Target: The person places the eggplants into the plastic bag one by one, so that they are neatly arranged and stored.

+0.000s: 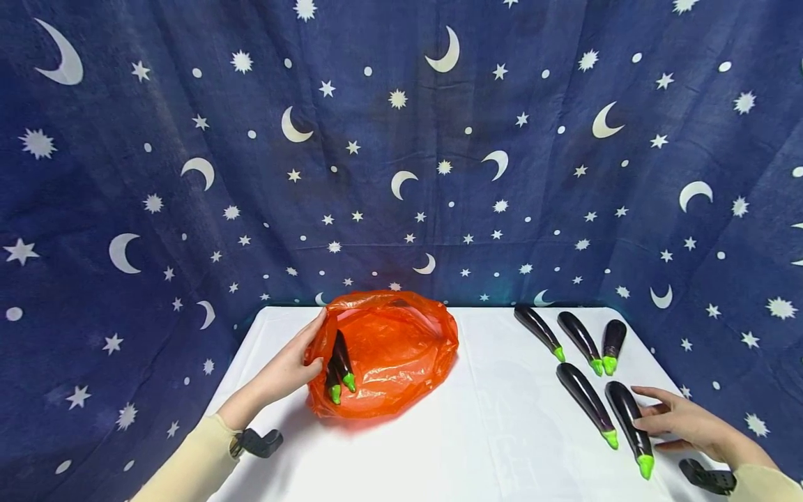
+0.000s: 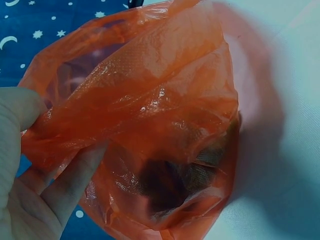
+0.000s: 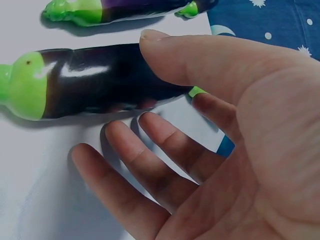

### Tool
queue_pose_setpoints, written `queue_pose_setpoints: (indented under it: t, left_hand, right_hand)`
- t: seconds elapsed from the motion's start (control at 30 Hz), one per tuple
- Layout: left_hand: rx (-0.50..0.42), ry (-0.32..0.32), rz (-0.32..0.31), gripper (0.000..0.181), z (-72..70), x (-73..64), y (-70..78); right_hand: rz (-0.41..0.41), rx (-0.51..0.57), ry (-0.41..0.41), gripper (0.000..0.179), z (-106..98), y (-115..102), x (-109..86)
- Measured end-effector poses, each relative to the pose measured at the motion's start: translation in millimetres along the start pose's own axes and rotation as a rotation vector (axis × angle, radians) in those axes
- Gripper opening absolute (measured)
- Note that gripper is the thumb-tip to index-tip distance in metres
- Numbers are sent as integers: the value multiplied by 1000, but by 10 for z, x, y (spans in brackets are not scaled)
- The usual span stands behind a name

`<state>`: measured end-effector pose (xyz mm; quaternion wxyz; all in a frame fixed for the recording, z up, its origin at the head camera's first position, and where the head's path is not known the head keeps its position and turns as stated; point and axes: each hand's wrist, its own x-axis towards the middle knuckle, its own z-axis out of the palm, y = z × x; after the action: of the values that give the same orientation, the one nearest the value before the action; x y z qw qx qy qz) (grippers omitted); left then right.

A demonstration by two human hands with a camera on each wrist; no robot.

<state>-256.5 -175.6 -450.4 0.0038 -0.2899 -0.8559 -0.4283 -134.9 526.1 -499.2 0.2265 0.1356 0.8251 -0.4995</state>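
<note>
My left hand [image 1: 293, 362] pinches the left rim of an orange plastic bag [image 1: 401, 362], thumb on one side and fingers on the other. The bag's mouth gapes toward me, and two dark eggplants [image 1: 341, 359] with bright green stem ends lie inside at its left. Far to the right, my right hand [image 1: 684, 422] is at the nearest eggplant [image 1: 627, 425] on the table. In the right wrist view its thumb [image 3: 170, 57] overlaps that eggplant's upper side, while the other fingers [image 3: 135, 150] spread along the lower side with a gap.
Several more eggplants lie on the white table [image 1: 464, 446] at the right, one of them [image 1: 586, 404] just left of the nearest. A blue curtain [image 1: 376, 139] with moons and stars hangs behind the table and along its sides.
</note>
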Motion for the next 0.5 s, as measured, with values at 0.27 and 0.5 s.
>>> queue_pose_setpoints:
  t: [0.27,0.5]
  left_hand:
    - [17,8,-1,96,0,-4,-15]
    - [21,8,-9,95,-3,-18,-4]
  right_hand:
    - [10,7,0,92,-14,124,11]
    - [-7,-4,17,93,30,140,31]
